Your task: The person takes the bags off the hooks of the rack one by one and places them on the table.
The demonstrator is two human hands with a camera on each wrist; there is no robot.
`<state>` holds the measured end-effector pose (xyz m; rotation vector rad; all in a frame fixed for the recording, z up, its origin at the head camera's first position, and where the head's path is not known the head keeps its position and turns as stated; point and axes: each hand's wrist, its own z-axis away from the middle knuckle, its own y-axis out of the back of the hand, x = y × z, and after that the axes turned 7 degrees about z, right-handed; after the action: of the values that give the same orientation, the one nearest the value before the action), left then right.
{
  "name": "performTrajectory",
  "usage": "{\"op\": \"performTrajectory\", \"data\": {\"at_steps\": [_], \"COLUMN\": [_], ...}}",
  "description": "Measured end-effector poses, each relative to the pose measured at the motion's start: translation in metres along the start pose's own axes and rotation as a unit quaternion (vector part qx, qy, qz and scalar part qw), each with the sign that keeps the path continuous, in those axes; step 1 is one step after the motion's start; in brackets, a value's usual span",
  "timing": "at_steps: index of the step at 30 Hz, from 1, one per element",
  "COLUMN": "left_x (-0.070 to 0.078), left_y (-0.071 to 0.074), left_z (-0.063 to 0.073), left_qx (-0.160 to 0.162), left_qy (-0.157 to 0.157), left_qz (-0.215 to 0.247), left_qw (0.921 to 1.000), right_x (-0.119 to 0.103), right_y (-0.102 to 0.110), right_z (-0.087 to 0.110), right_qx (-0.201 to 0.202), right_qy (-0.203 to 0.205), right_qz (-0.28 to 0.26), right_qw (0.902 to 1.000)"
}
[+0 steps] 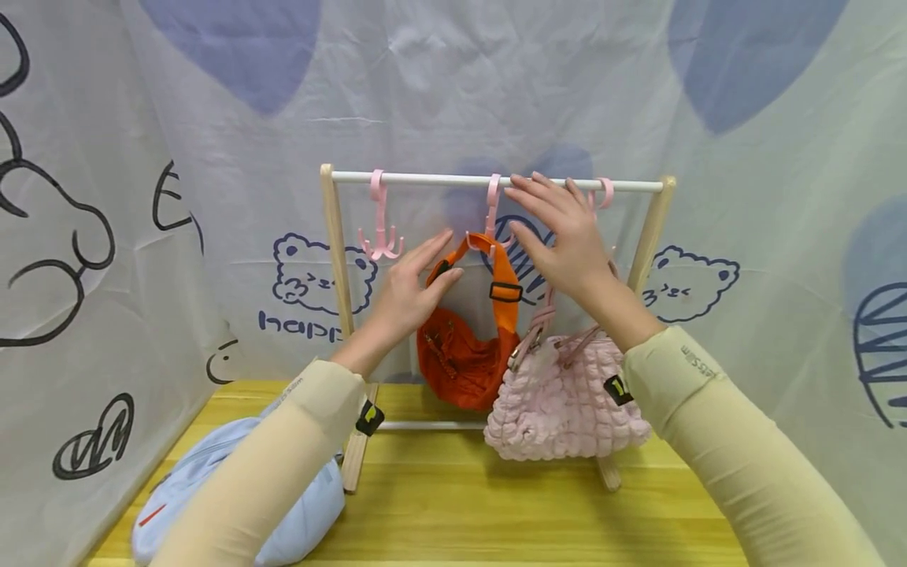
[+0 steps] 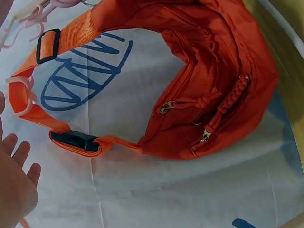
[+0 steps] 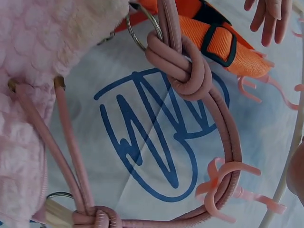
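Note:
An orange waist bag (image 1: 460, 358) hangs by its strap from the middle pink hook (image 1: 492, 213). My left hand (image 1: 414, 287) is beside the strap's left side, fingers extended; in the left wrist view, its fingers (image 2: 21, 152) are apart from the strap. My right hand (image 1: 563, 236) is raised near the rail, fingers spread and holding nothing. Below it, a pink puffy handbag (image 1: 567, 402) hangs by its knotted handle, which loops over a pink hook (image 3: 221, 185) in the right wrist view. My right hand and forearm partly hide that handle in the head view.
A white rail (image 1: 439, 180) spans two wooden posts. At its left, another pink hook (image 1: 380, 220) carries nothing. A light blue bag (image 1: 312, 508) lies on the wooden tabletop (image 1: 453, 512), partly behind my left sleeve. Printed cloth (image 1: 453, 87) encloses the back and sides.

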<state>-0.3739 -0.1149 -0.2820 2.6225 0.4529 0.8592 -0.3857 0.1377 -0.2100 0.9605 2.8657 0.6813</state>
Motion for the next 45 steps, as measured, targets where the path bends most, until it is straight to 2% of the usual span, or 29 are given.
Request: {"op": "performTrajectory", "data": {"at_steps": [9,14,18,23,27,37,42,45], "left_x": [-0.011,-0.015,-0.018,-0.02,-0.021,-0.024,-0.028,-0.028], "left_y": [-0.011,-0.016,-0.02,-0.025,-0.03,-0.042,-0.05,-0.053], "left_z": [-0.016,-0.02,-0.02,-0.02,-0.021,-0.031,-0.035,-0.035], "left_qx": [-0.001,-0.009,-0.002,0.009,0.023,0.059,0.092,0.098], "left_qy": [0.045,0.063,0.061,0.045,0.042,0.081,0.067,0.06], "left_qz": [0.031,0.042,0.049,0.052,0.062,0.095,0.12,0.13], "left_qw": [0.9985,0.9971,0.9969,0.9976,0.9969,0.9904,0.9861,0.9848], "right_x": [0.01,0.014,0.016,0.016,0.017,0.021,0.022,0.023], "right_y": [-0.01,-0.014,-0.021,-0.032,-0.037,-0.04,-0.04,-0.04], "right_z": [-0.016,-0.024,-0.028,-0.029,-0.029,-0.029,-0.028,-0.027], "right_qx": [-0.016,-0.015,0.008,0.052,0.071,0.069,0.066,0.062], "right_qy": [0.021,0.047,0.061,0.047,0.042,0.028,0.023,0.019], "right_qz": [0.049,0.058,0.064,0.063,0.057,0.049,0.045,0.046], "right_qw": [0.9985,0.9971,0.996,0.9955,0.9949,0.996,0.9965,0.9969]}}
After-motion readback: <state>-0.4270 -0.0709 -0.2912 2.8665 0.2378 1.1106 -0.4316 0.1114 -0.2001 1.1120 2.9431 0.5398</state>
